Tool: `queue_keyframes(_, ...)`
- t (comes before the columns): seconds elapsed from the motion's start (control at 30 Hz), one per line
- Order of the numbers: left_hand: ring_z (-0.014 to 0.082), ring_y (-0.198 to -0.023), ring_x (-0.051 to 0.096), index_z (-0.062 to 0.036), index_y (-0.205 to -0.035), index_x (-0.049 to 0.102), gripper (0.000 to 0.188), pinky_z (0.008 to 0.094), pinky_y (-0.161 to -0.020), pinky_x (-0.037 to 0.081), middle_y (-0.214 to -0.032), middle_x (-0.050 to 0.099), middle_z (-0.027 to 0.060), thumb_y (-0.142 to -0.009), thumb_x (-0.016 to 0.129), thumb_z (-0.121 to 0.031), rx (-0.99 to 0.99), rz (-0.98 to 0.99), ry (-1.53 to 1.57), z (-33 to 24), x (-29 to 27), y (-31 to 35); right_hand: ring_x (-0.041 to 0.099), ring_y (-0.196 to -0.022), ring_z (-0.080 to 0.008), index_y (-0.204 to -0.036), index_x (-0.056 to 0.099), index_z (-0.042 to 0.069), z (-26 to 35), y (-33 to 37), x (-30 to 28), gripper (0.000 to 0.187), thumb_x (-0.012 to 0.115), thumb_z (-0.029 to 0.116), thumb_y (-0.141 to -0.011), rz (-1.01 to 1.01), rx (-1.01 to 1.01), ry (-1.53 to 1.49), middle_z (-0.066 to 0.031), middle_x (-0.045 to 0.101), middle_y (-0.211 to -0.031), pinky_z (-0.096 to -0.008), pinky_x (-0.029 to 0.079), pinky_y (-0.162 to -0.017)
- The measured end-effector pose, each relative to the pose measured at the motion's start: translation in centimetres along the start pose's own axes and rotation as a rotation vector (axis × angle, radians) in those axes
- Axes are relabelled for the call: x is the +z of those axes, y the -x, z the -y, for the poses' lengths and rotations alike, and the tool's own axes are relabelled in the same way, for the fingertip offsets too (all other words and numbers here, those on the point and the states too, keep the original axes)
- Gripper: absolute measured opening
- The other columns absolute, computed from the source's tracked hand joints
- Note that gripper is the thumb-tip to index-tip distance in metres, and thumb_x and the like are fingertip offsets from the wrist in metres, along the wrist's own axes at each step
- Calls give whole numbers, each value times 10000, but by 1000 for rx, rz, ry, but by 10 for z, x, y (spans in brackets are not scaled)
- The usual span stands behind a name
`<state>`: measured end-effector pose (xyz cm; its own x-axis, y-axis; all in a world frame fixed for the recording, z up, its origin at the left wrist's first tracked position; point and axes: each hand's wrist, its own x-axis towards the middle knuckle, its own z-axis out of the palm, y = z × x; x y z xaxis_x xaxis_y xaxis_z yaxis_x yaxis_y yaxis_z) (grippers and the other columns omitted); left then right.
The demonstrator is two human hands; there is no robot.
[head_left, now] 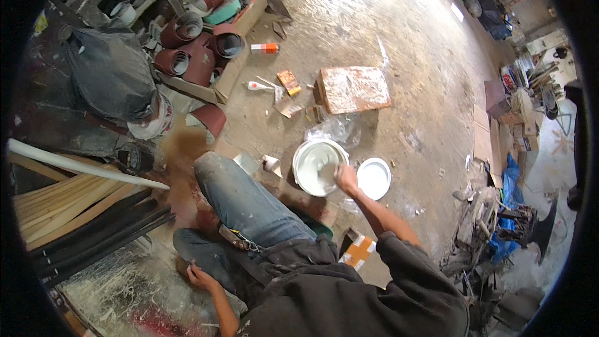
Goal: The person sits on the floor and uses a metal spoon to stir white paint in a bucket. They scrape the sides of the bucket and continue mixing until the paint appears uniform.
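Note:
My right hand (345, 178) is closed at the right rim of an open white bucket (296, 178). It grips a flat greyish scraper (327, 175), whose lower part reaches into the bucket over pale, whitish paste (311, 163). Just right of the bucket lies a round white lid (374, 178), with its raised edge up. Down at the lower left, my left hand (199, 276) rests beside my bent leg in jeans. Its fingers are curled together, and what they hold, if anything, is too small to make out.
A paint-smeared box (355, 90) and crumpled clear plastic (337, 130) are beyond the bucket. Reddish-brown abrasive rolls (196, 62) fill a crate at upper left. Wooden strips (68, 203) and a white pipe (87, 165) lie left. A taped carton (358, 251) sits by my right side.

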<state>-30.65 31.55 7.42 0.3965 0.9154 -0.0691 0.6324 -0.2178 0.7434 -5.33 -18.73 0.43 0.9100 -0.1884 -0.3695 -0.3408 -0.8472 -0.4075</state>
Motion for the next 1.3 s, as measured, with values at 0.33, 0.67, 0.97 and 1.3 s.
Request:
queue_keyframes(0.33, 245, -845, 561, 51, -999, 643, 366, 348, -770, 434, -942, 625, 130, -925, 482, -269, -85, 90, -57, 7, -3, -8, 639, -777, -448, -1025, 684, 60, 18, 0, -17, 312, 493, 199, -822, 17, -97, 132, -288, 629, -783, -525, 515, -697)
queue_keyframes(0.67, 259, -840, 562, 61, -960, 634, 354, 354, -787, 433, -909, 624, 148, -926, 500, -266, -5, 55, -52, 1, -2, -6, 660, -749, -406, -916, 720, 86, 30, 6, -20, 309, 477, 273, -890, 260, -346, 273, -232, 668, -819, -492, 526, -677)
queue_keyframes(0.97, 260, -814, 555, 73, -931, 612, 341, 363, -784, 442, -889, 617, 164, -932, 512, -253, 53, 6, -81, 4, -5, -10, 643, -754, -445, -812, 683, -2, 36, -4, -9, 279, 494, 202, -813, 59, -208, 54, -284, 634, -789, -508, 519, -665)
queue_keyframes(1.3, 279, -822, 563, 68, -928, 605, 327, 368, -791, 439, -887, 619, 178, -926, 515, -246, 72, 53, -159, 6, -4, -14, 656, -848, -398, -851, 695, 27, 41, -8, -25, 334, 485, 287, -857, 127, -45, 123, -260, 656, -887, -505, 514, -737)
